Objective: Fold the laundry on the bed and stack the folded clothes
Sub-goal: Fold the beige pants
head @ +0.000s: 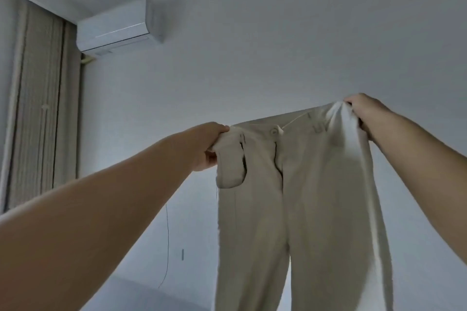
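Trousers [298, 197], beige, are held up in the air by the waistband, well above where the bed would be; the bed itself is not seen in the head view. Left hand [211, 145] is curled round the left end of the waistband, cloth bunched in its grip. Right hand [365, 115] is curled round the right end, cloth likewise gathered under the fingers. The waistband is stretched between the two hands; both legs hang down unfolded and run off the lower edge. Folding of this garment is judged not yet begun: it is only spread out for a start. Whether anything is already folded or stacked cannot be told, no pile being in view. Count: one pair of trousers, two hands, one air conditioner [113, 28] on the wall, one curtain [43, 98] at the left.
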